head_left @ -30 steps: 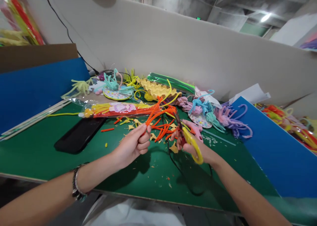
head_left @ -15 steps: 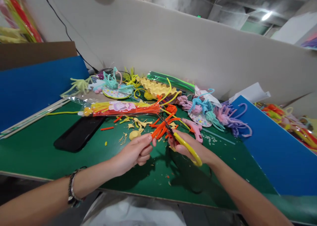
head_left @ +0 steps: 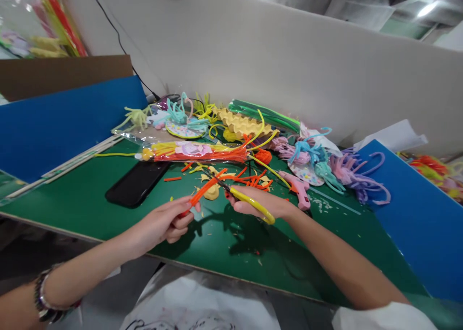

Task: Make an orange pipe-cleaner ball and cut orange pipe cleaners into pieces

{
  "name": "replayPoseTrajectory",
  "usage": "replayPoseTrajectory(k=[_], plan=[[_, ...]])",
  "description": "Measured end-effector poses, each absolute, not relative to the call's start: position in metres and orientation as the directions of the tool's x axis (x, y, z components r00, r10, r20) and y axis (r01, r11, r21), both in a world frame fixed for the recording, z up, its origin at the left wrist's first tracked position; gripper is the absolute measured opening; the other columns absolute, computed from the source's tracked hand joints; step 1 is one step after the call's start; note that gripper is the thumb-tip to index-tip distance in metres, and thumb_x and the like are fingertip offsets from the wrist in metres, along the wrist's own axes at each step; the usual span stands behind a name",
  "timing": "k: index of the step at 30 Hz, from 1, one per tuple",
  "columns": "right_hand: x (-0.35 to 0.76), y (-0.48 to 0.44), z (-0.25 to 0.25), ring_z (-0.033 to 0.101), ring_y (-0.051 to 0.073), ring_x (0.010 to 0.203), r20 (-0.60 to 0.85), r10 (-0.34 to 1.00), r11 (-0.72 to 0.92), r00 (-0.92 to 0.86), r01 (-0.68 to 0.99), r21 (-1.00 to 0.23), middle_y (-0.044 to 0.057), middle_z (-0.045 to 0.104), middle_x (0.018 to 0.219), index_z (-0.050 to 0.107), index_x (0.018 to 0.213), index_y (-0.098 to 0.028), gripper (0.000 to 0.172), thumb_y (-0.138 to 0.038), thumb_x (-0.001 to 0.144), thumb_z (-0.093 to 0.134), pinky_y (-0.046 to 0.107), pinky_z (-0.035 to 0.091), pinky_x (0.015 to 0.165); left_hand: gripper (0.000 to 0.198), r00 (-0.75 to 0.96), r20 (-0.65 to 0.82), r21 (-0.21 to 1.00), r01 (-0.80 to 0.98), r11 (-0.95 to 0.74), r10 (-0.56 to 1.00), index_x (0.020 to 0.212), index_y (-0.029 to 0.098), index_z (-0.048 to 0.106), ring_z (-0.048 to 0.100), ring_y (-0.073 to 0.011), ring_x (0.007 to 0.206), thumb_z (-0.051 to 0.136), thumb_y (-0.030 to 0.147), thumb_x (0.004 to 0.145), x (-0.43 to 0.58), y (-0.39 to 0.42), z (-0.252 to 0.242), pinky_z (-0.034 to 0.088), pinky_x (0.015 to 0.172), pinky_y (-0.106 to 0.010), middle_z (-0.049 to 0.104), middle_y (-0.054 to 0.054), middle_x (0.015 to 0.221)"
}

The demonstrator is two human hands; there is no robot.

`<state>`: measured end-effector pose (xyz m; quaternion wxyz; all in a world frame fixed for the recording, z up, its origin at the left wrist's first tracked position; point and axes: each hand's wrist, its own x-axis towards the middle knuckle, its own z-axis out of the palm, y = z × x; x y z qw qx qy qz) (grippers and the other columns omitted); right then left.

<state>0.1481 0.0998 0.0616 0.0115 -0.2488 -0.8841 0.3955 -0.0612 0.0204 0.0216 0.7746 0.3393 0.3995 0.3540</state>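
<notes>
Currently my left hand [head_left: 167, 222] pinches an orange stem [head_left: 203, 189] at frame centre while my right hand [head_left: 257, 205] grips the scissors [head_left: 241, 198] against it, so a slipped blade could likely nick my left fingertips [head_left: 188, 209].

Honestly nothing readable anywhere here, no words, brands or numbers. The packet of pipe cleaners [head_left: 195, 151], just beyond the fingers [head_left: 188, 205] of the left hand, has a pinkish label, but the print on it is too blurry to make out.
</notes>
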Motion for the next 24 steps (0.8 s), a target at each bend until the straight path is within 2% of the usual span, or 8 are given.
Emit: replayPoseTrajectory(k=[5, 11, 14, 18, 24], plan=[[0.128, 0.107, 0.063, 0.038, 0.011, 0.064, -0.139, 0.400, 0.575, -0.906, 0.366, -0.732, 0.000, 0.042, 0.072, 0.038, 0.076, -0.018, 0.044, -0.061, 0.078, 0.030, 0.024, 0.035, 0.057, 0.015, 0.403, -0.391, 0.801, -0.295, 0.522, 0.828, 0.075, 0.017, 0.044, 0.009, -0.0021, 0.034, 0.050, 0.032, 0.076, -0.079, 0.023, 0.020, 0.013, 0.031, -0.013, 0.017, 0.012, 0.042], [0.113, 0.110, 0.059, 0.039, 0.010, 0.059, -0.137, 0.362, 0.556, -0.922, 0.331, -0.763, -0.002, 0.041, 0.064, 0.039, 0.069, -0.018, 0.053, -0.070, 0.073, 0.026, 0.024, 0.034, 0.054, 0.012, 0.408, -0.397, 0.793, -0.298, 0.531, 0.822, 0.078, 0.018, 0.045, 0.008, -0.0027, 0.035, 0.044, 0.029, 0.080, -0.085, 0.024, 0.020, 0.012, 0.032, -0.013, 0.016, 0.012, 0.044], [0.112, 0.111, 0.055, 0.039, 0.009, 0.052, -0.170, 0.436, 0.510, -0.884, 0.399, -0.762, -0.004, 0.040, 0.057, 0.037, 0.065, -0.019, 0.050, -0.068, 0.074, 0.028, 0.022, 0.033, 0.049, 0.010, 0.416, -0.393, 0.794, -0.296, 0.531, 0.820, 0.082, 0.018, 0.046, 0.007, -0.0029, 0.036, 0.042, 0.027, 0.082, -0.087, 0.026, 0.021, 0.012, 0.034, -0.014, 0.015, 0.011, 0.046], [0.111, 0.115, 0.049, 0.040, 0.007, 0.044, -0.245, 0.510, 0.434, -0.825, 0.493, -0.754, -0.005, 0.039, 0.048, 0.035, 0.056, -0.019, 0.048, -0.062, 0.077, 0.031, 0.020, 0.033, 0.044, 0.011, 0.419, -0.401, 0.788, -0.295, 0.540, 0.814, 0.081, 0.017, 0.046, 0.009, -0.0029, 0.036, 0.049, 0.026, 0.076, -0.093, 0.031, 0.020, 0.011, 0.035, -0.015, 0.020, 0.011, 0.045], [0.105, 0.118, 0.053, 0.040, 0.007, 0.040, -0.303, 0.503, 0.437, -0.809, 0.540, -0.719, -0.005, 0.039, 0.044, 0.035, 0.053, -0.019, 0.048, -0.059, 0.079, 0.031, 0.020, 0.031, 0.039, 0.018, 0.447, -0.431, 0.778, -0.257, 0.574, 0.784, 0.083, 0.017, 0.045, 0.009, -0.0024, 0.035, 0.053, 0.029, 0.074, -0.098, 0.035, 0.018, 0.009, 0.034, -0.016, 0.021, 0.011, 0.044]])
